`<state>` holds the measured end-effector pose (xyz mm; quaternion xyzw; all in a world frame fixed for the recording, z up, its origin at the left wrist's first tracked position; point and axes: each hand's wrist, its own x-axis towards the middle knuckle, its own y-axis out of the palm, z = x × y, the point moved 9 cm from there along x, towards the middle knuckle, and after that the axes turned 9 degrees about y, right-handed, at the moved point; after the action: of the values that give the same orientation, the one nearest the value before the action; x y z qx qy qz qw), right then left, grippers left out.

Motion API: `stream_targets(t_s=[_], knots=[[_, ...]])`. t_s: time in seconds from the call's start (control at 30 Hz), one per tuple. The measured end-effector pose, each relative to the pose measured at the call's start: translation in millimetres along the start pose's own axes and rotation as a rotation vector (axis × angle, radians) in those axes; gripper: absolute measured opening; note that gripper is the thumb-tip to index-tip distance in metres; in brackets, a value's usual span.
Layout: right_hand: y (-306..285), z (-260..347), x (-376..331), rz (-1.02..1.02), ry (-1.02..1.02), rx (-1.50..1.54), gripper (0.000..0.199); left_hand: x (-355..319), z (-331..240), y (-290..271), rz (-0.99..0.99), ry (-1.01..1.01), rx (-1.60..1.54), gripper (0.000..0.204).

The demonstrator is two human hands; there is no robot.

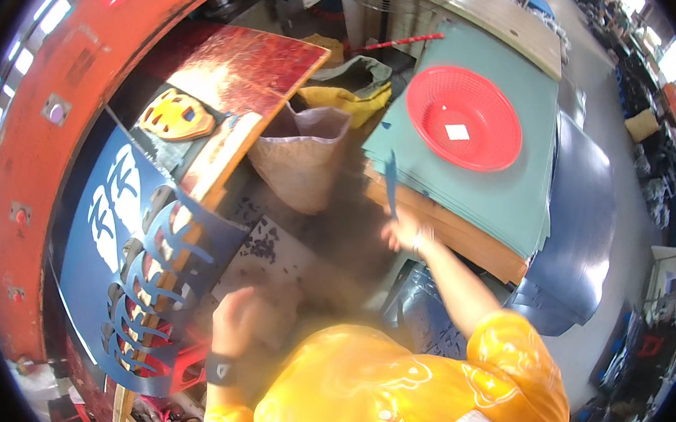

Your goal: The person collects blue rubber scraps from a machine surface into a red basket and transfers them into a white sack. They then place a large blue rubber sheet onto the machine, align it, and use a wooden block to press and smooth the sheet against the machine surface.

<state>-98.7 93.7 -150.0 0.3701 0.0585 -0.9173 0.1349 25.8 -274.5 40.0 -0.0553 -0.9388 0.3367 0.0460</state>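
My right hand [405, 231] is raised over the floor and pinches a thin, narrow blue strip [391, 183] that points upward, next to the stack of grey-green sheets [503, 190]. My left hand [239, 320] is closed in a loose fist near my chest, with a black wristband on the wrist; it sits just right of a large blue sheet [131, 259] full of cut-out holes. Whether the left hand grips that sheet's edge is unclear. The blue sheet leans against the press bed, over a wooden board [225, 144].
A red round plastic basket [464, 118] with a white piece inside rests on the grey-green stack. A beige sack [302, 162] stands open between the board and the stack. A yellow cutting die [176, 117] lies on the press. A red machine frame [24, 156] curves along the left. Dark blue sheets [577, 224] lie at right.
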Motion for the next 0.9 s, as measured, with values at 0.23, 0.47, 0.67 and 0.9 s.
stream_targets(t_s=[0.23,0.47,0.67,0.9], knots=[[21.5,283.8,109.4,-0.642,-0.268,-0.942,0.082,-99.8,54.2,-145.8,-0.362,-0.194,-0.108,0.029],[83.5,279.2,49.1,-0.787,-0.710,0.017,0.030,-264.5,172.3,-315.3,-1.017,-0.370,0.203,0.036],[254.6,330.6,-5.4,-0.263,-0.976,-0.248,0.025,-340.2,305.8,-370.5,-1.062,-0.715,0.324,0.053],[371.8,338.3,17.6,-0.137,-0.585,-0.817,0.060,-337.5,301.9,-384.0,-1.076,-0.720,0.312,0.050]])
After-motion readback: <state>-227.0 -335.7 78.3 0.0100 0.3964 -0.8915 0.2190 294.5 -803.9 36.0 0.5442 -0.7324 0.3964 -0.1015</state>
